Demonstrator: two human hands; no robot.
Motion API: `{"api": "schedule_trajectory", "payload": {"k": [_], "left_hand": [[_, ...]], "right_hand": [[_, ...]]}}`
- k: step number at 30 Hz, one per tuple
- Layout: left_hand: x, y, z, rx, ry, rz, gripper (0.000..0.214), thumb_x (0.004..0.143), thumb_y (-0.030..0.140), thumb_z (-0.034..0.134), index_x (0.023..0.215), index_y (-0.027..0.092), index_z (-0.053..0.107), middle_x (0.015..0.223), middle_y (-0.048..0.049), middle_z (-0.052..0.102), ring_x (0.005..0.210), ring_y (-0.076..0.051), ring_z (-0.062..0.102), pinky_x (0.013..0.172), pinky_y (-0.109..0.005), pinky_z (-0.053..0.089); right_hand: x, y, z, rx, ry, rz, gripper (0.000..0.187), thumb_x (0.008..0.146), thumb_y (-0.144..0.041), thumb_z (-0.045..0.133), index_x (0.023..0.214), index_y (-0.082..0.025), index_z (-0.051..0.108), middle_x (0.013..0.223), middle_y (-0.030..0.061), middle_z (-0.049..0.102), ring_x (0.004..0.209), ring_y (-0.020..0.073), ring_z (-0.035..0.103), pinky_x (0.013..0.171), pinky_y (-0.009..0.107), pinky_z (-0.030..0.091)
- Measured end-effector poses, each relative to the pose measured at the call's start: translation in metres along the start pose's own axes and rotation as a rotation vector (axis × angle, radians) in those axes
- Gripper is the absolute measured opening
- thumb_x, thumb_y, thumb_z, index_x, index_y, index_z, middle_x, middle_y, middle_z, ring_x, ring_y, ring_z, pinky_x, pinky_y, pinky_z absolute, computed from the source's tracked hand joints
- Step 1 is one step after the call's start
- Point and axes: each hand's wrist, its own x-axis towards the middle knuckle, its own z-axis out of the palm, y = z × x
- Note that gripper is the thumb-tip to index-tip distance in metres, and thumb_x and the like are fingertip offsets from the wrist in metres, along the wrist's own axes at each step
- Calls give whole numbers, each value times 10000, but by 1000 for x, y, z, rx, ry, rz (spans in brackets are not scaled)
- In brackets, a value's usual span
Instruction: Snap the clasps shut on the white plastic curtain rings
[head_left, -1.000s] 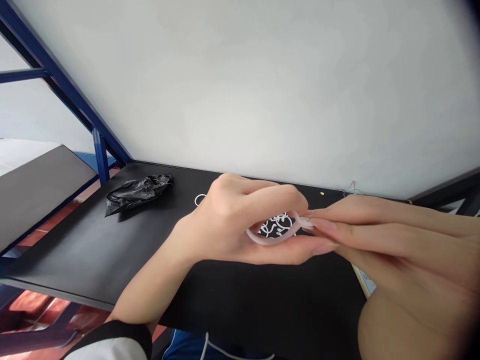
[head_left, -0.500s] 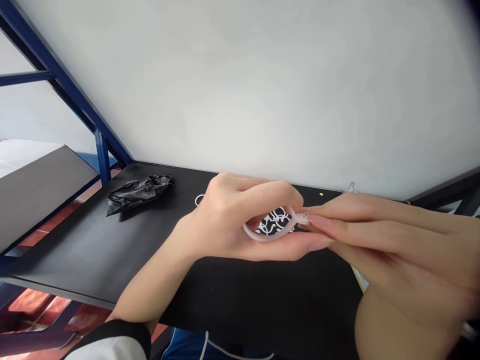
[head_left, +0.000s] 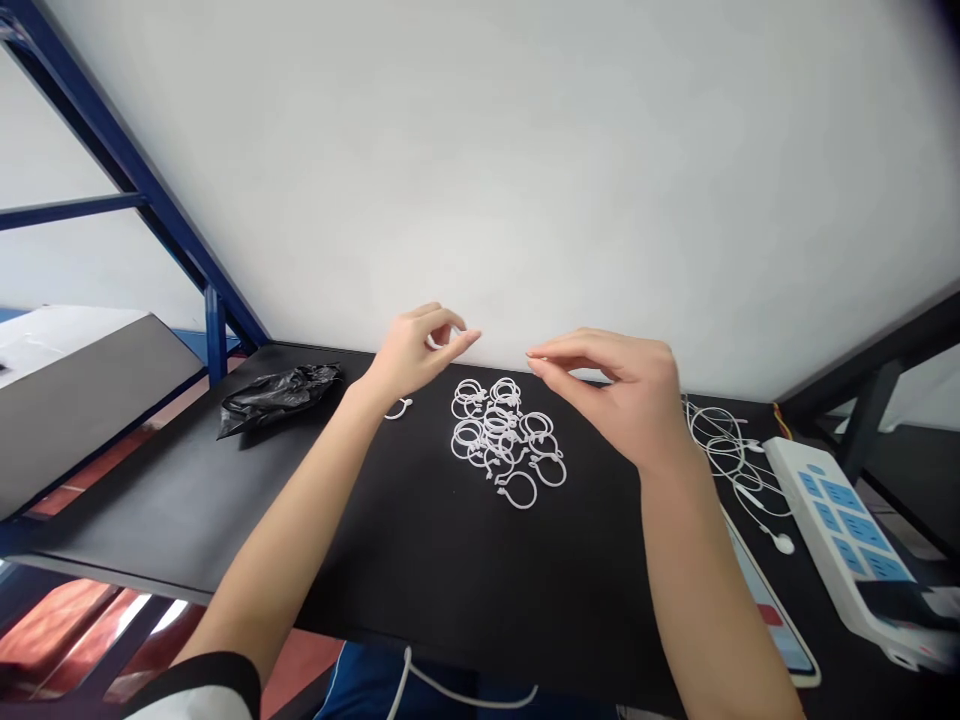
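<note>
My left hand (head_left: 431,345) is raised above the back of the black table, its fingers curled around a white plastic curtain ring, of which only slivers show. To its right, my right hand (head_left: 607,375) is closed in a pinch, thumb against fingertips. Anything in that pinch is too small to make out. The two hands are apart. Below and between them lies a loose pile of white curtain rings (head_left: 499,425) with small clasps. A separate curtain ring (head_left: 401,408) rests by my left wrist, partly hidden.
A crumpled black plastic bag (head_left: 281,397) lies at the table's back left. On the right are white earphones (head_left: 782,543) with tangled cord, a power strip (head_left: 825,540) with blue sockets, and a phone or tablet (head_left: 787,640) partly under my right forearm. A white wall (head_left: 525,180) stands behind.
Both hands were close to the camera, together on one curtain ring. Now they are farther away and separated, and the pile and the things on the right have come into view.
</note>
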Motion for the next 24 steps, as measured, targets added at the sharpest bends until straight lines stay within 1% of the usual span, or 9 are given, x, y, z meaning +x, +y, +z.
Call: {"api": "schedule_trajectory", "payload": {"k": [1, 2, 4, 6, 8, 10, 14, 19, 24], "left_hand": [[-8, -12, 3, 85, -66, -62, 368, 913, 528, 531, 873, 184, 658, 720, -2, 556, 644, -113, 519, 641, -246, 429], [-17, -24, 7, 120, -97, -95, 377, 902, 541, 541, 875, 184, 658, 729, -5, 569, 632, -116, 516, 637, -254, 418], [-42, -47, 13, 162, -122, -145, 384, 890, 551, 552, 844, 184, 654, 729, -9, 595, 625, -126, 523, 639, -268, 403], [-69, -66, 21, 187, -138, -190, 395, 879, 562, 559, 815, 183, 647, 733, -23, 621, 687, -157, 553, 667, -279, 413], [-91, -81, 28, 191, -161, -212, 394, 866, 560, 574, 778, 182, 639, 711, -31, 624, 739, -183, 559, 691, -287, 428], [-105, -91, 33, 193, -166, -225, 395, 856, 561, 582, 762, 180, 632, 699, -35, 619, 750, -193, 548, 707, -296, 436], [-115, -99, 35, 195, -158, -223, 384, 835, 563, 607, 797, 183, 639, 756, -43, 639, 793, -201, 547, 753, -313, 446], [-122, -102, 32, 186, -206, -190, 366, 802, 548, 655, 841, 184, 665, 868, -65, 676, 849, -217, 556, 807, -342, 456], [-126, -105, 33, 180, -233, -183, 357, 806, 541, 654, 855, 189, 686, 888, -66, 684, 855, -220, 570, 814, -343, 462]], "right_hand": [[-1, 2, 1, 17, -5, 19, 58, 849, -182, 684, 880, -169, 731, 821, 24, 741, 724, 128, 688, 678, 262, 601], [-2, 3, 1, 33, -15, 39, 65, 844, -192, 691, 883, -161, 732, 815, 30, 736, 720, 129, 685, 680, 265, 602], [-3, 4, 3, 62, -48, 77, 77, 834, -201, 701, 885, -152, 732, 808, 34, 729, 703, 126, 678, 677, 267, 602], [-4, 4, 5, 70, -74, 99, 63, 828, -192, 703, 872, -157, 731, 812, 30, 730, 686, 122, 675, 679, 269, 600], [-4, 3, 7, 67, -63, 90, 36, 829, -176, 693, 837, -166, 727, 810, 24, 732, 672, 121, 677, 672, 271, 596], [-4, 1, 9, 70, -31, 69, 48, 832, -167, 681, 808, -175, 722, 792, 17, 730, 671, 124, 680, 665, 274, 593], [-5, -1, 10, 61, -27, 71, 60, 834, -174, 671, 805, -192, 721, 793, 12, 731, 675, 136, 682, 667, 295, 594], [-8, 4, 8, 31, -23, 138, 47, 808, -184, 688, 778, -202, 719, 761, 5, 724, 651, 139, 677, 658, 295, 587], [-8, 7, 8, 3, -54, 181, 38, 792, -172, 700, 766, -194, 718, 767, 5, 723, 644, 130, 667, 656, 278, 574]]}}
